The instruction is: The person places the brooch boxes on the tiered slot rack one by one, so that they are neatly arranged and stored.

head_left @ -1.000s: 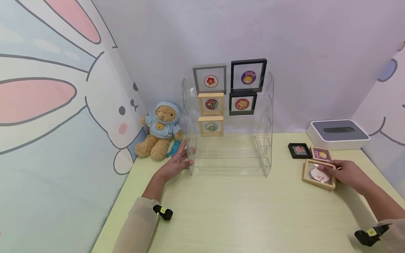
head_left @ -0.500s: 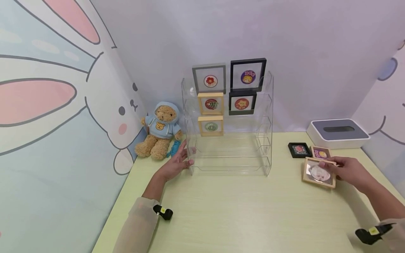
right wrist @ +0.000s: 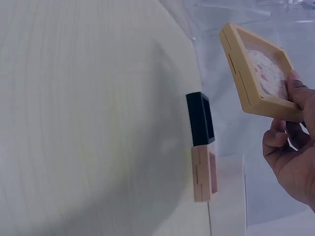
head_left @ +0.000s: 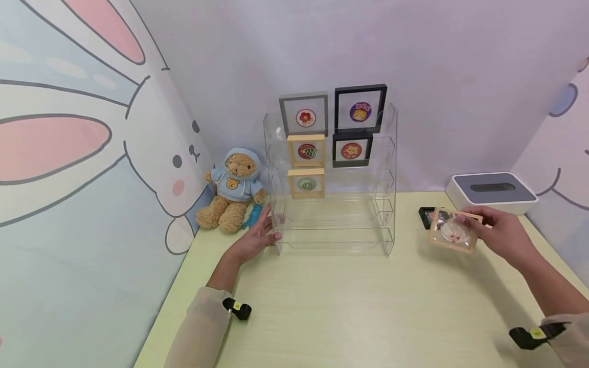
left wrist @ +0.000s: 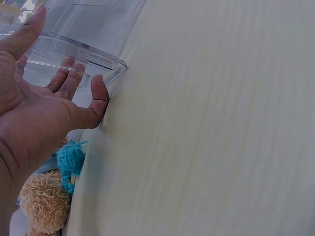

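A clear acrylic tiered rack (head_left: 338,229) stands at the middle back of the table. My left hand (head_left: 254,241) rests against its left side, fingers spread and extended; in the left wrist view some fingers (left wrist: 74,81) lie close to the clear panel. My right hand (head_left: 503,237) pinches a light wooden picture frame (head_left: 448,247) by its right edge, thumb on the front. In the right wrist view this frame (right wrist: 241,73) is tilted and off the table. Beneath and behind it lie a black frame (head_left: 425,217) and a wooden frame (right wrist: 201,173), the latter hidden in the head view.
The rack bears several frames: a grey one (head_left: 304,97), a large black one (head_left: 361,89), a small black one (head_left: 352,163) and two wooden ones. A teddy bear (head_left: 236,186) in blue sits at left. A white-and-grey tissue box (head_left: 490,202) stands at back right.
My right hand has lifted the wooden frame off the table and moved it up and slightly left, over the other loose frames. My left hand stays at the rack's side.
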Available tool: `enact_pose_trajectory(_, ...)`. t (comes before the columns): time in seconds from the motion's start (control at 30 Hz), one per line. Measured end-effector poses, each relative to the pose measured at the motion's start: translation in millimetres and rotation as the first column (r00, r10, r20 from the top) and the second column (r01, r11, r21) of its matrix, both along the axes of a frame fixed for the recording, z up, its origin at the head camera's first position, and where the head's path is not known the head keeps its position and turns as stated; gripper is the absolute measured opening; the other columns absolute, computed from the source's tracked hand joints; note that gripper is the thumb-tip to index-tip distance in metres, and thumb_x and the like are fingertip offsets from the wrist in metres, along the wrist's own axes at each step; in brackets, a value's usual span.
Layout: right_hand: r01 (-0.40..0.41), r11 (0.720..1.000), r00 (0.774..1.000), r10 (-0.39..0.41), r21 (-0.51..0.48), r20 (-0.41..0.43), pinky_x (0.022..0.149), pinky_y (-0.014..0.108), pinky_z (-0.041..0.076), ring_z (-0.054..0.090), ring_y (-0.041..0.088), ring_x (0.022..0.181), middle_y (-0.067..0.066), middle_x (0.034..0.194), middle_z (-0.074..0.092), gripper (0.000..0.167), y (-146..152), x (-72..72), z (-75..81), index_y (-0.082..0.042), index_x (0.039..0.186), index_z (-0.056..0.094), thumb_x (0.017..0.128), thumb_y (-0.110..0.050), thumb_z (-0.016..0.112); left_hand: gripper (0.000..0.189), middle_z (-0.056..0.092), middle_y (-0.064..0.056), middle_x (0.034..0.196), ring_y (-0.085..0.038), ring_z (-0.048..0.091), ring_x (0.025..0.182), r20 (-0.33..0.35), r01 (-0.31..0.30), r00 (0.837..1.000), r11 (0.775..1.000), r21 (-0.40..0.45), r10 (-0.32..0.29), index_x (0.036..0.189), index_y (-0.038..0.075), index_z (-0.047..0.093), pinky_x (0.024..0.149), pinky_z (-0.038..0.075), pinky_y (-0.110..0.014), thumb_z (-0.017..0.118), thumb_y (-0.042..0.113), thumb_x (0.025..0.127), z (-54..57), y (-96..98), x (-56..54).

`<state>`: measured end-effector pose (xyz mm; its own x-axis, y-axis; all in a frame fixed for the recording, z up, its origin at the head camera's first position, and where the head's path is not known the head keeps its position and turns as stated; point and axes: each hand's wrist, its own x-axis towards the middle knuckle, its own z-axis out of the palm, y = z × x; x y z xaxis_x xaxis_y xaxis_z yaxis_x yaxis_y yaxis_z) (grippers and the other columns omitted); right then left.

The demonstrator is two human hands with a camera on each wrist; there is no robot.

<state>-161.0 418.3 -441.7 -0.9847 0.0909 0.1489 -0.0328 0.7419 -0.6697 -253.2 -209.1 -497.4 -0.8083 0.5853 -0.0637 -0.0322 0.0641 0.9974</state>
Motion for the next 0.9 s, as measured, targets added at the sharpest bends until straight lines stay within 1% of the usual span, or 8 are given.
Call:
enact_pose_trajectory(0.13,-0.005,1.0,0.995,0.004,-0.01,-0.097,0.055,0.023,0.045,0.053,-0.009,0.079,-0.034,0.087,0.063,0.023,-15.3,-3.5,16.4,-0.008,0.123,0.076,0.108,-0.026,0.076,0.1,0.025,-0.017,0.179,-0.041,0.02,0.17,0.002,-0.003,1.0,1.0,0.004,0.003,0.176,0.048,-0.004,0.107,0.05,-0.036,0.062,0.007,0.113,-0.3,0.1,0.2)
enact_pose_trajectory(0.23,-0.019,1.0,0.988,0.015,-0.023,-0.155,0.061,0.013,0.048,0.055,-0.02,0.085,-0.044,0.095,0.059,0.022,-28.0,-6.3,30.5,-0.006,0.123,0.076,0.107,-0.021,0.077,0.1,0.025,-0.018,0.179,-0.042,0.021,0.169,0.0,-0.002,1.0,1.0,0.007,0.002,0.176,0.048,-0.003,0.107,0.05,-0.039,0.062,0.007,0.113,-1.0,-0.1,0.3)
enact_pose_trajectory(0.37,-0.046,0.999,0.977,0.04,-0.024,-0.212,0.065,0.006,0.048,0.055,-0.028,0.087,-0.047,0.1,0.056,0.025,-45.8,-10.4,49.1,-0.002,0.127,0.074,0.107,-0.017,0.075,0.1,0.024,-0.019,0.179,-0.043,0.019,0.17,-0.004,0.003,1.0,1.0,0.005,-0.003,0.177,0.046,-0.006,0.108,0.049,-0.038,0.062,0.007,0.113,-1.8,-1.1,0.2)
enact_pose_trajectory(0.43,-0.061,0.998,0.966,0.054,-0.018,-0.253,0.067,0.005,0.047,0.055,-0.027,0.086,-0.044,0.101,0.056,0.025,-55.7,-13.6,56.8,-0.001,0.128,0.074,0.107,-0.014,0.076,0.1,0.024,-0.019,0.179,-0.042,0.018,0.17,-0.005,0.002,1.0,1.0,0.003,-0.002,0.176,0.046,-0.006,0.109,0.049,-0.037,0.061,0.007,0.113,-1.8,-1.6,0.1)
enact_pose_trajectory(0.53,-0.101,0.995,0.939,0.086,-0.027,-0.332,0.073,0.001,0.045,0.055,-0.021,0.086,-0.039,0.102,0.058,0.024,-71.7,-20.4,65.4,-0.001,0.127,0.077,0.104,-0.005,0.077,0.101,0.025,-0.018,0.179,-0.041,0.018,0.17,0.002,-0.001,1.0,1.0,0.002,0.001,0.176,0.047,-0.006,0.108,0.05,-0.035,0.062,0.007,0.113,-1.5,-2.0,-0.1)
enact_pose_trajectory(0.63,-0.165,0.986,0.893,0.145,-0.01,-0.425,0.076,0.001,0.044,0.056,-0.008,0.087,-0.029,0.103,0.06,0.027,-88.8,-29.4,71.8,-0.002,0.123,0.08,0.098,0.006,0.08,0.101,0.024,-0.018,0.179,-0.041,0.017,0.17,0.002,0.003,1.0,1.0,0.008,-0.003,0.176,0.046,-0.006,0.108,0.05,-0.032,0.062,0.007,0.113,-1.3,-2.3,-0.2)
enact_pose_trajectory(0.77,-0.222,0.973,0.831,0.219,0.057,-0.512,0.069,0.007,0.041,0.051,-0.001,0.081,-0.02,0.102,0.059,0.033,-112.6,-41.7,80.3,-0.005,0.121,0.082,0.091,0.011,0.083,0.101,0.024,-0.019,0.179,-0.041,0.017,0.17,-0.003,0.009,1.0,1.0,0.012,-0.009,0.176,0.046,-0.007,0.109,0.05,-0.033,0.063,0.009,0.113,-0.3,-2.0,0.1)
enact_pose_trajectory(0.9,-0.257,0.961,0.793,0.269,0.1,-0.546,0.065,0.012,0.039,0.048,0.003,0.077,-0.006,0.099,0.062,0.033,-135.9,-53.5,87.4,-0.005,0.12,0.082,0.09,0.009,0.086,0.101,0.025,-0.018,0.179,-0.04,0.018,0.17,-0.001,0.009,1.0,1.0,0.009,-0.009,0.176,0.047,-0.006,0.111,0.048,-0.037,0.064,0.01,0.113,0.4,-1.0,-0.4)
